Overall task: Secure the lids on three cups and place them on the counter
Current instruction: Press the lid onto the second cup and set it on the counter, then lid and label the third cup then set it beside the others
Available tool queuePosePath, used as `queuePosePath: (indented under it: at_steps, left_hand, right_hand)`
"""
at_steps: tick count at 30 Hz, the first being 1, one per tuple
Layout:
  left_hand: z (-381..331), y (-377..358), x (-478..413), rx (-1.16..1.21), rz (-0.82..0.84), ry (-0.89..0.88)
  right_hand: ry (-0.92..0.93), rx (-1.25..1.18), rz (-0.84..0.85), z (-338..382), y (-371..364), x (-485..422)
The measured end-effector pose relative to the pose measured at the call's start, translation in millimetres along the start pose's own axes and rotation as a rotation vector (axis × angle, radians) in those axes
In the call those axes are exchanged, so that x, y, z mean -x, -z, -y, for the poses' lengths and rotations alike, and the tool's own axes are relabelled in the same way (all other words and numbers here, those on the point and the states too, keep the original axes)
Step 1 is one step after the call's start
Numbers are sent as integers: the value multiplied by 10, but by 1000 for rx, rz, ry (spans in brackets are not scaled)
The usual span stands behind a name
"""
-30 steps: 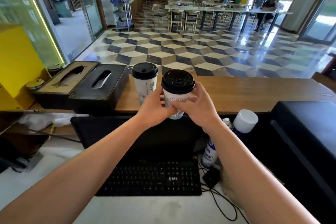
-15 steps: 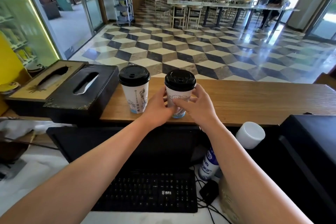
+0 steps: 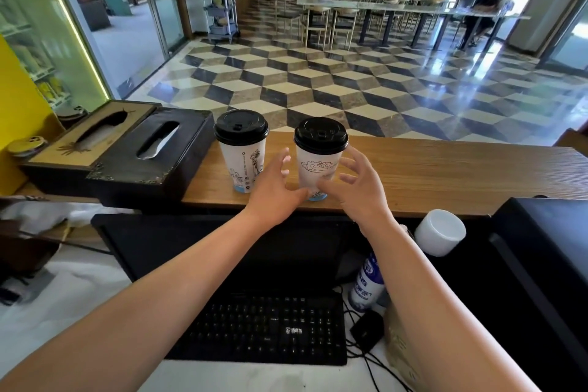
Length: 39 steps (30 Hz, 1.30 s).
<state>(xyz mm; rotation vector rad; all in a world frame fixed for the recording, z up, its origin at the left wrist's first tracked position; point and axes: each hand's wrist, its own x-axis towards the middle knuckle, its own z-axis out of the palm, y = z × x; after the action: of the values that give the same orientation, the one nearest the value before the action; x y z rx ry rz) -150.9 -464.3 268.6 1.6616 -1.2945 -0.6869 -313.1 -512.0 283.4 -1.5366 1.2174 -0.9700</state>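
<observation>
A dark tissue box (image 3: 149, 162) and a lidded cup (image 3: 242, 149) stand left of the left hand (image 3: 276, 188) on the wooden counter (image 3: 445, 175). Between that hand and the right hand (image 3: 356, 191), a second lidded cup (image 3: 319, 156) stands upright; both hands are spread open, gripping nothing.

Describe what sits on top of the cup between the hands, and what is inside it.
A black lid covers the right cup, standing on the wooden counter. Its contents cannot be seen: the lid and opaque wall hide them.

Both hands now off the second cup (image 3: 319, 157): left hand (image 3: 276, 188) and right hand (image 3: 356, 189) spread open beside it; cup stands alone on desk (image 3: 445, 172), no longer gripped.
</observation>
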Motion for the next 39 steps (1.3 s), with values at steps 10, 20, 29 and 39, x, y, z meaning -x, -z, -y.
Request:
queuePosePath:
  at_steps: [10,20,29,39]
  left_hand:
    - [59,427,978,-99,187,-113]
    - [1277,725,2237,-497,481,-79]
    - [2957,793,3512,-703,774,371]
    - [3446,481,4066,-870,566,283]
  right_hand:
    - [55,151,-13,41,-68,1070]
    - [-161,637,319,-678,-455,2546]
    - [-514,723,341,-1260,-791,3621]
    - [-488,781,307,-1365,-966,3836]
